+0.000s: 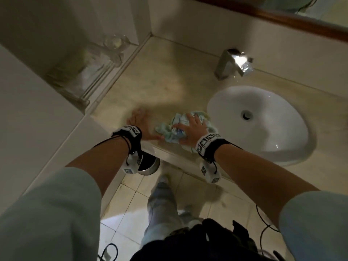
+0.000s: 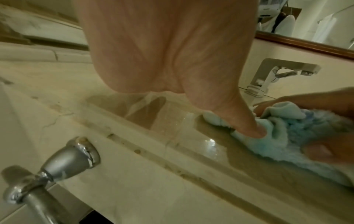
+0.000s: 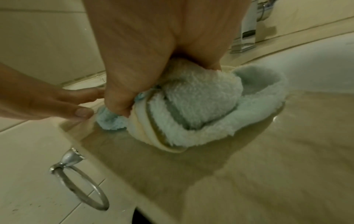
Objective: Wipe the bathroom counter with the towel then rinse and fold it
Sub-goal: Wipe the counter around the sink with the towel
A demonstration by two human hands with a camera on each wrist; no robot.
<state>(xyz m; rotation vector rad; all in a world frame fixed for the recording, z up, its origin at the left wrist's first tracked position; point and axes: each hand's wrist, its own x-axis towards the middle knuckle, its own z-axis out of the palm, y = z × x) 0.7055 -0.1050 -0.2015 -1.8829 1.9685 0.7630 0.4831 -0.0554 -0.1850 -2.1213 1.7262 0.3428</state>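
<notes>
A bunched light-blue towel [image 1: 165, 129] [image 2: 287, 136] [image 3: 201, 103] lies on the beige counter [image 1: 160, 81] near its front edge, just left of the white sink [image 1: 226, 102]. My right hand [image 1: 194, 129] [image 3: 143, 45] sits on top of it, thumb and fingers curled into the folds. My left hand [image 1: 139, 123] [image 2: 168, 53] lies flat on the counter to the towel's left. Its fingers are spread and its thumb tip presses into the towel's edge. The counter by the towel looks wet and shiny.
A chrome faucet [image 1: 229, 63] stands behind the sink. A glass shelf with a glass [image 1: 114, 42] hangs at the left wall. A chrome towel ring [image 3: 82, 189] hangs below the counter's left end, a metal bin [image 1: 148, 164] sits under the counter, and a wood-framed mirror [image 1: 282, 19] is at the back.
</notes>
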